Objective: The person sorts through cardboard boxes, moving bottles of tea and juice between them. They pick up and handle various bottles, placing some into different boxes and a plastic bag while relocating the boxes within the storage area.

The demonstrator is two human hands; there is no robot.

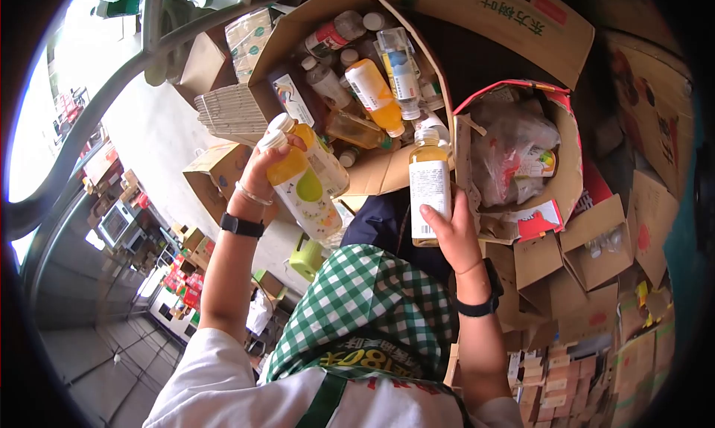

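Note:
My left hand (257,176) grips two juice bottles near their white caps. The front juice bottle (307,190) has a pale label with a green fruit picture; the rear one (328,167) is partly hidden behind it. In my right hand (458,238) is an upright bottle of yellowish drink (430,182), its label covered in small print and a barcode. Ahead of both hands stands an open cardboard box (383,176) of mixed bottles. Among them lie an orange drink bottle (375,97), a clear bottle with a blue label (402,71) and a red-labelled bottle (335,33).
Right of the bottle box, a red-edged carton (573,141) holds crumpled plastic bags (514,141). Several opened cardboard boxes (536,260) lie beyond it. A metal rail (93,119) curves along the left. A green plastic object (305,258) stands below the left bottles.

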